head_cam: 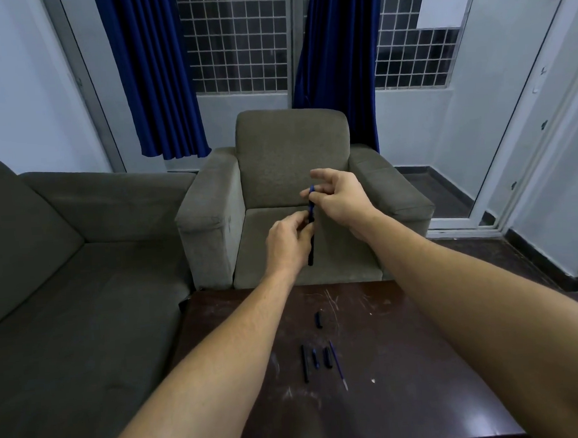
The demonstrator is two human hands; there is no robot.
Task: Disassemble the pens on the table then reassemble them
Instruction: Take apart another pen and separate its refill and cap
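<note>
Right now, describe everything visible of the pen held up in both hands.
The pen is slim and plastic-looking, blue at its upper end and dark, near black, below. It stands almost upright in the air, in front of the armchair and beyond the far edge of the table. The right hand pinches its blue top; the left hand grips its middle, leaving the lower end free. Whether it is fully assembled is too small to tell.

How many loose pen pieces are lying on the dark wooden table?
5. One black cap-like piece lies alone farther out; nearer, left to right: long black barrel, small blue piece, short black piece, thin blue refill. Tiny parts may escape view.
</note>
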